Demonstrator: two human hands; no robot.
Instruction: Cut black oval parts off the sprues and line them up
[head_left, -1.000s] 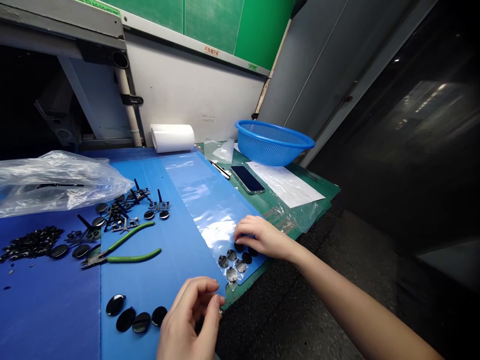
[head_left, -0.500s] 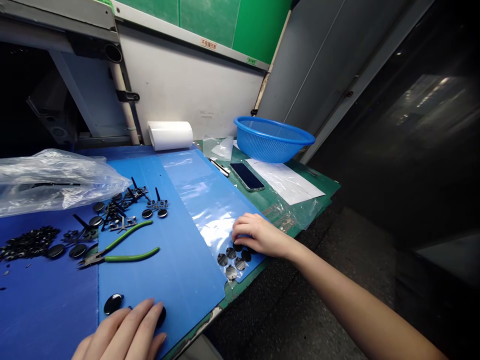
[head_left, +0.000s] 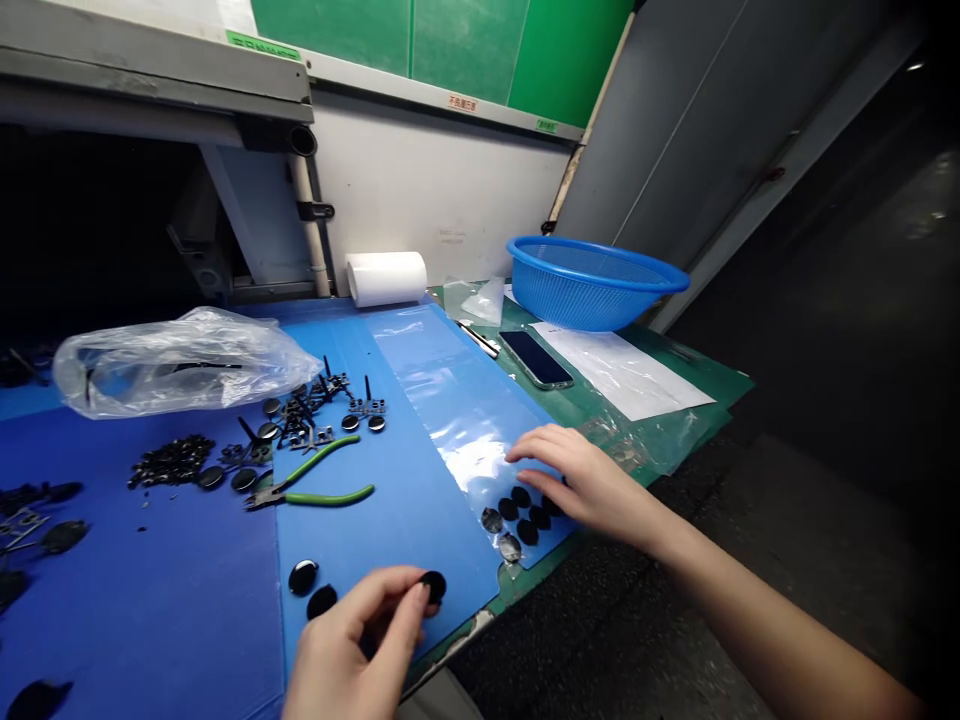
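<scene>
My left hand (head_left: 352,645) is low in the view and pinches a black oval disc (head_left: 433,586) between thumb and fingertips, just above the blue sheet (head_left: 390,500). Two more loose black discs (head_left: 312,588) lie to its left. My right hand (head_left: 581,480) rests with fingers spread on a clear plastic film (head_left: 450,400), beside a cluster of several black discs (head_left: 517,515) laid out on that film.
Green-handled cutters (head_left: 315,482) lie mid-table, with black sprue pieces (head_left: 315,405) and small black scraps (head_left: 169,460) behind. A clear bag (head_left: 180,360), a white roll (head_left: 386,278), a blue basket (head_left: 596,282), a phone (head_left: 536,358) and white paper (head_left: 622,370) sit further back.
My left hand lifted one black disc from the row at the front and now pinches it. The camera swung left. My right hand stayed by the disc cluster.
</scene>
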